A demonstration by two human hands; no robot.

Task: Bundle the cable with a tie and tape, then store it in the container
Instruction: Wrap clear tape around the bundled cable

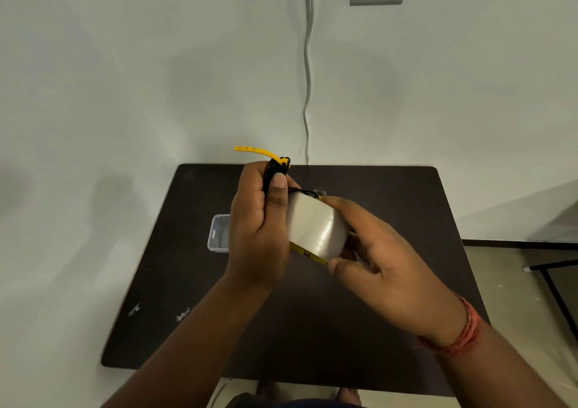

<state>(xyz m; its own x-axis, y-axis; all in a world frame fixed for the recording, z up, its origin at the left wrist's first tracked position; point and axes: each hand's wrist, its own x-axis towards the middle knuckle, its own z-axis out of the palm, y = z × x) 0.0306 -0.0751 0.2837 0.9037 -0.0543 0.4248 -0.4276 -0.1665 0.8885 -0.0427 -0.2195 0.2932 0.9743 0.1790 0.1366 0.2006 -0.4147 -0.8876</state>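
My left hand (259, 220) is shut on a black coiled cable (275, 170), held upright above the table. A yellow tie (256, 151) is fastened around the cable's top, and its free end sticks out to the left. My right hand (381, 257) grips a roll of clear tape (316, 226) with a yellow inner rim, pressed against the left hand and the cable. Most of the cable is hidden by my fingers. A small clear plastic container (217, 232) stands on the table, partly behind my left hand.
The dark table (391, 195) stands against a pale wall. A white cord (308, 79) hangs down the wall from above to the table's back edge. Two small pale scraps (183, 313) lie near the table's front left. A black stand's leg (556, 285) is at the right.
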